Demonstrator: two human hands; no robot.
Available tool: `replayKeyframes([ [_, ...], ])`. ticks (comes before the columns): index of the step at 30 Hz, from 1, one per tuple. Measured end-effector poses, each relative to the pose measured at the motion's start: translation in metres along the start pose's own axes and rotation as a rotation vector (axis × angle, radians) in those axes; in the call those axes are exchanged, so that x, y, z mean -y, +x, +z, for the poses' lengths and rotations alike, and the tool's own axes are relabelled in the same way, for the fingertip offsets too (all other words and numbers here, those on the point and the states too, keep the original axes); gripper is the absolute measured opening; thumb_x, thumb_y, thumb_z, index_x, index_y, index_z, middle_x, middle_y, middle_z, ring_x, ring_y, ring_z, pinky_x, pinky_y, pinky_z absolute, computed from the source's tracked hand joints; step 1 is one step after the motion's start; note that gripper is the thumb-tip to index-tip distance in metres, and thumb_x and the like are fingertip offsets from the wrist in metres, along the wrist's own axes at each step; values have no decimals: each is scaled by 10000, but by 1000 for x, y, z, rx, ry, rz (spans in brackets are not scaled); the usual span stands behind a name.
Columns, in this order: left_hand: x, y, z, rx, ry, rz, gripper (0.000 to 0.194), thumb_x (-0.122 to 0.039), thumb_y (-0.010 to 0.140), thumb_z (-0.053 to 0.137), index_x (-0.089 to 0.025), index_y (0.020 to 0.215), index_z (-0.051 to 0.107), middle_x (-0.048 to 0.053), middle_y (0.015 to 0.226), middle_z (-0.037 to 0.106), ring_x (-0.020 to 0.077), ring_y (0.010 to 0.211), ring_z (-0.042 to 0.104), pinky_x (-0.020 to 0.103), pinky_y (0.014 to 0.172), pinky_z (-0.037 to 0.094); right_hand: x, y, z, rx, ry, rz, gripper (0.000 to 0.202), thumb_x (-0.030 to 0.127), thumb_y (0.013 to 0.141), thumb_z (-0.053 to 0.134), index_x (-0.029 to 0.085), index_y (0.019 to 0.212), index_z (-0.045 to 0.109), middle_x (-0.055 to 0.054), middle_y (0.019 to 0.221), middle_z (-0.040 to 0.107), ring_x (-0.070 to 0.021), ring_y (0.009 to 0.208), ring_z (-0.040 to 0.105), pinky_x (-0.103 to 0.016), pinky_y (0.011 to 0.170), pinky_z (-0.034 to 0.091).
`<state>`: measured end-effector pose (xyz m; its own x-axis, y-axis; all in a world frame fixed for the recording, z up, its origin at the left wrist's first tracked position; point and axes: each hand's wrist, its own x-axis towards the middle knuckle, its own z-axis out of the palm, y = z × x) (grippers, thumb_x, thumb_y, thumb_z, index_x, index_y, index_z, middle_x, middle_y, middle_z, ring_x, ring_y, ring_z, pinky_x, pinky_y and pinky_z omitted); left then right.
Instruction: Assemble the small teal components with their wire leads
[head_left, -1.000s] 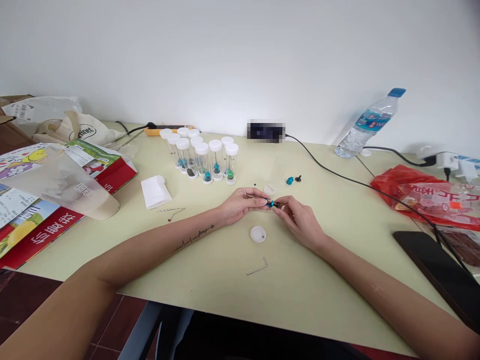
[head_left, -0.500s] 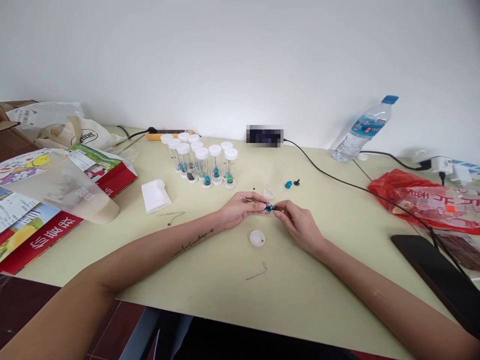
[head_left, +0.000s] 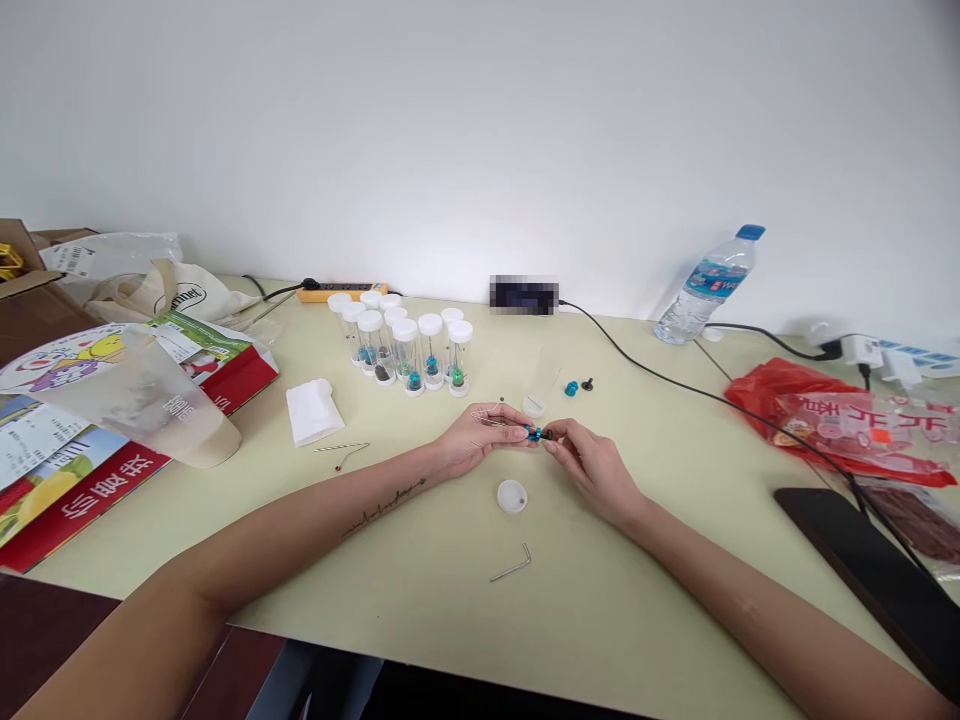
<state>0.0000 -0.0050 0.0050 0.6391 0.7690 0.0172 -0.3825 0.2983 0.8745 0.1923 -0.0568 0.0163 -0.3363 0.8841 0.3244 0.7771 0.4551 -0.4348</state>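
My left hand [head_left: 480, 440] is closed in a pinch on a small blue metal part [head_left: 534, 433], with thin pale wires or rods showing between its fingers. From the other side my right hand [head_left: 594, 468] pinches a small black piece [head_left: 547, 435] at the right end of the blue part. Whether the two pieces are joined cannot be made out. Just below the hands lies a round white cap [head_left: 512, 497] with a tiny dark bit in it. Nearer the table edge is an L-shaped hex key [head_left: 511, 565]. Beyond my fingers are a loose blue part [head_left: 571, 388], a black screw-like piece [head_left: 587, 384] and a clear tube [head_left: 535, 405].
Several white-capped clear tubes [head_left: 406, 358] stand behind my left hand. A folded white tissue [head_left: 314, 412] and drill bits [head_left: 342, 448] lie left. A plastic cup [head_left: 161, 405] rests on packaging. Rightward are a water bottle [head_left: 709, 285], a cable [head_left: 660, 362] and a dark phone [head_left: 862, 570].
The camera view has tilted up slightly, so the table's things appear lower. Both hands keep the same hold on the small blue and black pieces.
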Motion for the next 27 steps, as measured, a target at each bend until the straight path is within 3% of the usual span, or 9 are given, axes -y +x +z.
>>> replayKeyframes([
  [5, -1, 0, 1, -6, 15, -23, 286, -213, 583, 739, -96, 822, 635, 85, 870, 653, 198, 843, 624, 417, 911, 403, 0, 0, -1, 2, 36, -14, 253, 345, 924, 283, 203, 856, 481, -21, 718, 578, -135, 585, 512, -251, 554, 390],
  [13, 0, 0, -1, -6, 2, -22, 280, -221, 598, 729, -91, 824, 629, 89, 860, 657, 197, 845, 625, 388, 890, 427, 3, -1, -2, 1, 67, -20, 166, 331, 910, 331, 219, 982, 431, -16, 774, 584, -120, 531, 502, -254, 528, 398],
  [24, -2, -2, 1, 12, 73, -89, 317, -236, 561, 754, -86, 813, 634, 86, 801, 656, 199, 763, 641, 418, 862, 443, 0, -2, -1, 49, 20, -86, 285, 324, 931, 257, 200, 792, 474, -20, 671, 561, -137, 574, 507, -246, 550, 376],
  [27, -1, -1, 1, -12, 47, -57, 302, -223, 563, 753, -90, 807, 634, 90, 829, 657, 192, 805, 631, 407, 877, 437, 1, -1, -1, 31, 43, -62, 233, 345, 920, 295, 205, 870, 474, -34, 733, 586, -141, 584, 519, -258, 557, 396],
])
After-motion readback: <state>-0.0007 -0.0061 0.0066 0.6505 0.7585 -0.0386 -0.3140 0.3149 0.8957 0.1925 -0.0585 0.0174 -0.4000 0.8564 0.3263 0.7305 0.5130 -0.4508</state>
